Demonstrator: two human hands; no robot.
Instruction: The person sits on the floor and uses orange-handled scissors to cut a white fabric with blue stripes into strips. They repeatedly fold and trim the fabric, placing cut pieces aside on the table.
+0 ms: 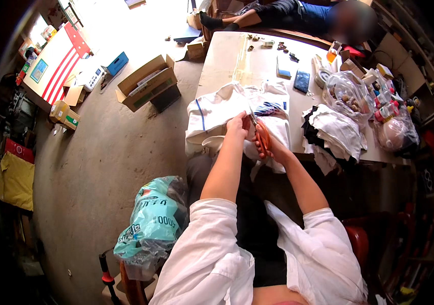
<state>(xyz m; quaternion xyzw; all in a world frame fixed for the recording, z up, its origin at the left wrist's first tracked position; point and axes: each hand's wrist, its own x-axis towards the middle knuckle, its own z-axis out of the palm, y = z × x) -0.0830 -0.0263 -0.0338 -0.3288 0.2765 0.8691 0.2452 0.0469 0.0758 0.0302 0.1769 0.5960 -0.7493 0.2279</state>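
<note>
A white cloth garment (216, 104) with blue stripes and a patterned print lies over the near end of the table (219, 66), its lower part hanging at the edge. My left hand (238, 124) pinches the cloth just left of the scissor blades. My right hand (272, 147) is closed around a pair of orange-handled scissors (261, 136), whose metal blades point away from me into the cloth. A pile of white and black cloth (333, 129) sits to the right.
Bags of small items (349, 94) and a dark phone (301, 81) are on the table's right. A person (278, 15) lies on a bench beyond it. Cardboard boxes (146, 84) stand on the floor leftward; a teal bag (151, 223) is beside me at lower left.
</note>
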